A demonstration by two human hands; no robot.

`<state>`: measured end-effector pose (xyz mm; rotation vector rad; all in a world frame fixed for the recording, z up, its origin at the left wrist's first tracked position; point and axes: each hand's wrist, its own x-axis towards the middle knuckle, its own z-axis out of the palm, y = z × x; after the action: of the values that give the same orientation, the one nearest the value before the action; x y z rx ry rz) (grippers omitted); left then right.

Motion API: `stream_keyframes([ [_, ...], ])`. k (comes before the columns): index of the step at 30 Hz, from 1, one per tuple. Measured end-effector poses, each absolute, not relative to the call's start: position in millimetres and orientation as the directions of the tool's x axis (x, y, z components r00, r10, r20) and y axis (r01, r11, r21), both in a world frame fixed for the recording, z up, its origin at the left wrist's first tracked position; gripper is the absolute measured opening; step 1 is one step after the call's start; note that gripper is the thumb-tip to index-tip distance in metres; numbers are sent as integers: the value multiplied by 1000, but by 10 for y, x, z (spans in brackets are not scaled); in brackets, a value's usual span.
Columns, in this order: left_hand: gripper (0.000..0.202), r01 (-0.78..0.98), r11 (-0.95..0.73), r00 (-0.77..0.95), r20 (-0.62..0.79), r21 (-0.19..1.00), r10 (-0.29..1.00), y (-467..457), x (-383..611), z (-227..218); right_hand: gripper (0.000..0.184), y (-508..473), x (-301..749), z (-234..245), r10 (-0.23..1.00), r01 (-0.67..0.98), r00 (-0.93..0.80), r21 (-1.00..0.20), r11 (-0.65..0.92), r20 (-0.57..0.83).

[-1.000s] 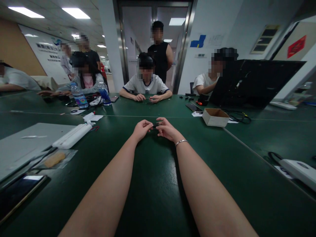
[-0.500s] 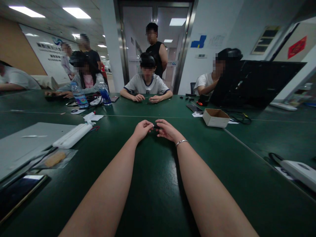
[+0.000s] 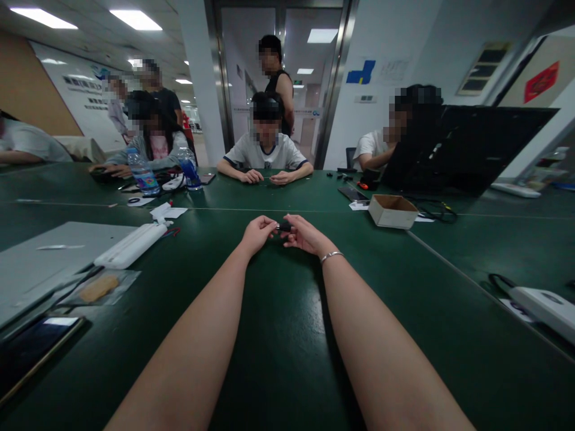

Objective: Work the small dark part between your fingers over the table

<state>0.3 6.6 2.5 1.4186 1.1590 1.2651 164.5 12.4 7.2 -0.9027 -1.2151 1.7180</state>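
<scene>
Green desk [image 3: 278,335] spreads before you. Your left hand [image 3: 259,234] pinches a small black object [image 3: 285,227], now showing more between both hands; your right hand [image 3: 309,234] meets its other end, grip unclear, so handling stays two-handed.

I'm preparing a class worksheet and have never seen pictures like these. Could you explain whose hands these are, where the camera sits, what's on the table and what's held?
There's no machine: a person wears one camera on their head, looking forward and down at their own bare hands. The left hand pinches one end of a small dark object, too small to identify. The right hand is curled at its other end. On the green table lie a phone at near left, two bottles farther off, and an open box to the right.
</scene>
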Motion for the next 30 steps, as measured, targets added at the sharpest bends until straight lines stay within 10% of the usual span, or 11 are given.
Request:
stream_keyframes([
  [30, 8, 63, -154, 16, 153, 986, 988, 66, 14, 40, 25, 134, 1629, 73, 930, -244, -346, -946, -214, -122],
])
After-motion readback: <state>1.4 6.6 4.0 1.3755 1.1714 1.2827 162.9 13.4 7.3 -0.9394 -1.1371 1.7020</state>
